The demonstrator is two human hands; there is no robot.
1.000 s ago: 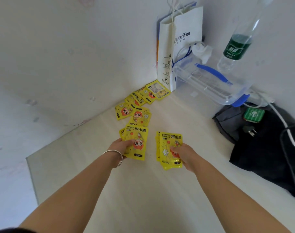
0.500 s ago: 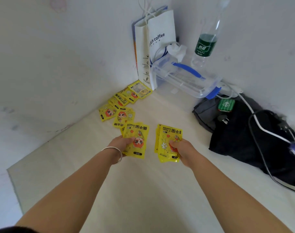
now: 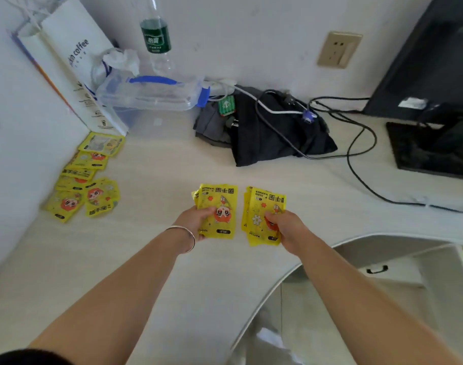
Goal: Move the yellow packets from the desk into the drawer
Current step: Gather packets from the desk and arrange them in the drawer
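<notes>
- Both hands are full: left hand (image 3: 196, 219) pinches a fanned stack of yellow packets (image 3: 220, 209) with the thumb on top, and right hand (image 3: 285, 226) grips a second stack (image 3: 263, 214) the same way. The two stacks sit side by side over the tabletop (image 3: 172, 280), close but not touching.
- Down right, under the curved tabletop edge, there's a drawer front (image 3: 377, 270) with a dark handle. Something yellow shows at the far right edge too, but I can't tell if that's an open drawer.
- Main worry imo: the packets look slick and each stack is only pinched low down, so the outer ones could slide out and land on the floor on the way over the edge.
- More loose packets (image 3: 85, 180) lie in a row along the left wall, well apart from the hands, so plenty left to move.
- Further back: black cloth (image 3: 277, 138) with cables (image 3: 357, 159) trailing over and past it, plus a clear box (image 3: 146, 98). A wide swing to the right could snag a cable and drag stuff along.
</notes>
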